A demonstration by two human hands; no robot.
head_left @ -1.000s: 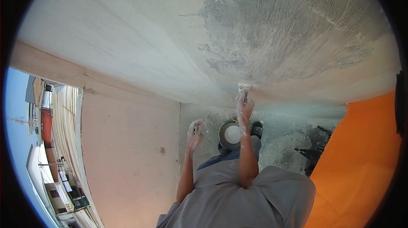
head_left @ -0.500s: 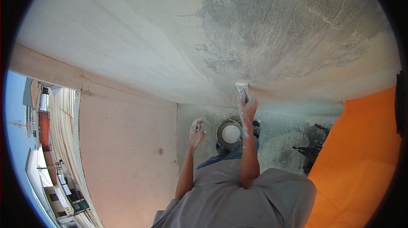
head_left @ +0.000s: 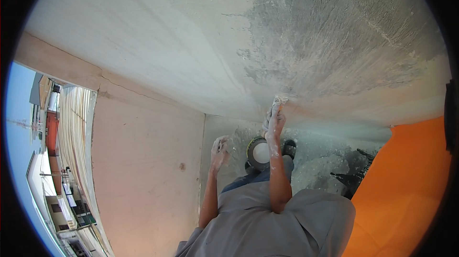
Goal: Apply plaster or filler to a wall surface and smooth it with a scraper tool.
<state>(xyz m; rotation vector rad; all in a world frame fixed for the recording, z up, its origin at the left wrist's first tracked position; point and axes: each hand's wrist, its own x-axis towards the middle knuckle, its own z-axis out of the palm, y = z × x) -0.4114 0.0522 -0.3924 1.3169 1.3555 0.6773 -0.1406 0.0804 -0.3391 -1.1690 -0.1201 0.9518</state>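
My right hand (head_left: 275, 124), coated in pale paste, is closed on a putty knife (head_left: 280, 99). Its whitish blade meets the lower part of the grey-white wall (head_left: 191, 75). My left hand (head_left: 220, 148), also smeared with white, hangs lower and to the left, away from the wall. The left fingers are curled, and what they hold, if anything, does not show clearly. Between my hands, on the floor by my feet, stands a round dark bucket (head_left: 250, 152) with a yellowish rim and white paste (head_left: 261, 153) inside. My right forearm lies close to its edge.
A rough dark grey patch (head_left: 330, 41) covers the wall's upper right. Orange sheeting (head_left: 406, 175) hangs at right, beside a black object (head_left: 348, 178) on the spattered floor (head_left: 315, 161). A plain side wall (head_left: 143, 161) stands at left, with an outdoor opening beyond.
My right hand and the putty knife have shifted slightly right, and the grip has turned. The view has swung a little, so wall and bucket appear displaced. My left hand stays nearly in place.
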